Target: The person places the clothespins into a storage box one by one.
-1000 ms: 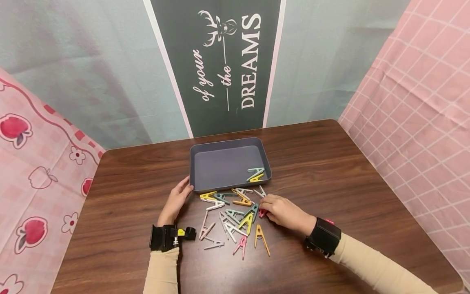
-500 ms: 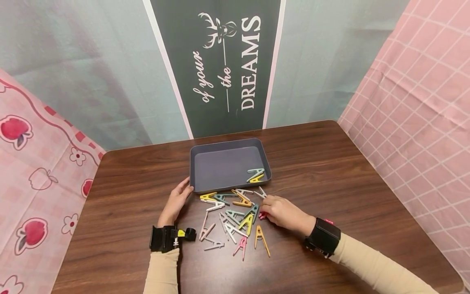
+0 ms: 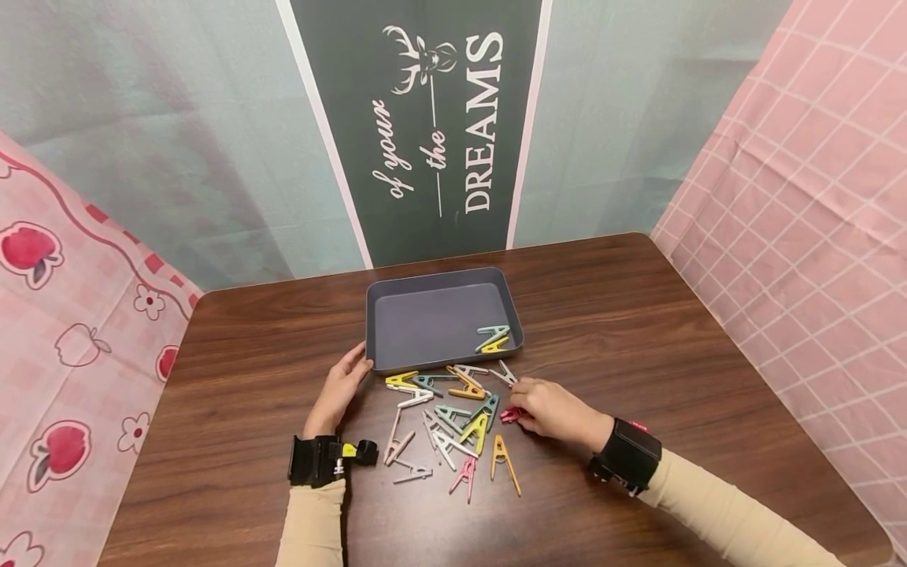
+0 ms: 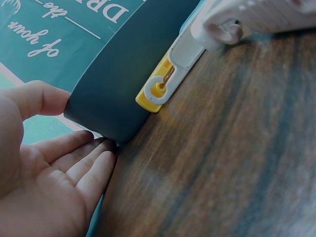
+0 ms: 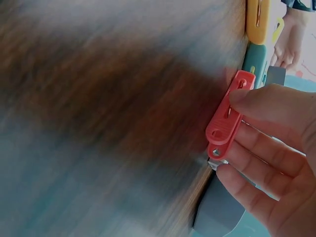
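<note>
A red clothespin (image 5: 228,111) is pinched between the thumb and fingers of my right hand (image 3: 554,405), low over the table's right-hand side of the pile. In the right wrist view the thumb presses on its flat side and the fingers lie behind it. My left hand (image 3: 342,391) rests at the near left corner of the grey tray (image 3: 425,365). The left wrist view has its thumb and relaxed fingertips touching the tray's outer wall (image 4: 106,94). Inside the tray, at its near right corner, lie a mint clothespin (image 3: 494,332) and a yellow clothespin (image 3: 495,345).
Several clothespins in assorted colours lie in front of the tray, among them an orange one (image 3: 502,461), a pink one (image 3: 464,476) and a teal one (image 3: 489,409). A whitish clothespin (image 3: 505,373) lies by the right fingertips. Curtains stand beyond the wooden table (image 3: 602,315).
My right hand has shifted slightly right with the red clothespin, more of which now shows. My left hand and the tray stay in place.
</note>
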A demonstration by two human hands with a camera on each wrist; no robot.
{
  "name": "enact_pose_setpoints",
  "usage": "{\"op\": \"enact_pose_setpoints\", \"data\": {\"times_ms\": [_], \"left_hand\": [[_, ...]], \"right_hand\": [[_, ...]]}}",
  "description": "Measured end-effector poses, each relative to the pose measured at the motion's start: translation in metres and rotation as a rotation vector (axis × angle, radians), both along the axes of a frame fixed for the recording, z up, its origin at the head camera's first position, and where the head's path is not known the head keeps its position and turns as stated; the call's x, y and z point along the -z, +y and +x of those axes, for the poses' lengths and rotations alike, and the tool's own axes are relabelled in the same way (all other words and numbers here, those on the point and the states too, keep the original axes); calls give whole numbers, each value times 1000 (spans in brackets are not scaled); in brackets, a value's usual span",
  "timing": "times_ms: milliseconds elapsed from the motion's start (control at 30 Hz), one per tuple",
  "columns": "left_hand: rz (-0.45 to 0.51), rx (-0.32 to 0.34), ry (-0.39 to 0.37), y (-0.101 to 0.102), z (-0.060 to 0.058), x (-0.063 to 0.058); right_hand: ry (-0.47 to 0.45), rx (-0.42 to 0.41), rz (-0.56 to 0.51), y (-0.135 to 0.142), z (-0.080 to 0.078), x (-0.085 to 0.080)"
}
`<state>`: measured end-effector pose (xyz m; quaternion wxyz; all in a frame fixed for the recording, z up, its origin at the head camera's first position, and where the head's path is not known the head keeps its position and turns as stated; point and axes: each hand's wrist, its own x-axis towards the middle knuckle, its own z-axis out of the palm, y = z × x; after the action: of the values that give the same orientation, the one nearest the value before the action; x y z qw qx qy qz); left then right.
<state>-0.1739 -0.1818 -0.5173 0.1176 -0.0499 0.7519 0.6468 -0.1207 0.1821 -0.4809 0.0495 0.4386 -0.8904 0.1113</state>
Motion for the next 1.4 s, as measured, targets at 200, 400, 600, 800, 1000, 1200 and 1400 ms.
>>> {"op": "enact_pose_setpoints", "data": {"times_ms": [200,400,600,800,1000,1200,1400], "left_hand": [[-19,2,-7,0,-1,0],[-16,-1,-11,0,0,0],[-9,9,-10,-1,0,0],[-3,1,-13,-1,0,-1],[0,11,-14,-1,0,-1],[2,10,-12,-1,0,-2],[-6,5,-9,-1,0,-2]], "right_hand": [[-61,22,2,-2,1,-1],[-79,32,-9,-4,1,0],[-60,26,-35,-5,0,0],[-58,17,-37,-5,-1,-3],[-68,23,-30,-3,-3,-8],[-79,44,-32,-1,-5,-12],[-104,60,-18,-2,-8,-19]]}}
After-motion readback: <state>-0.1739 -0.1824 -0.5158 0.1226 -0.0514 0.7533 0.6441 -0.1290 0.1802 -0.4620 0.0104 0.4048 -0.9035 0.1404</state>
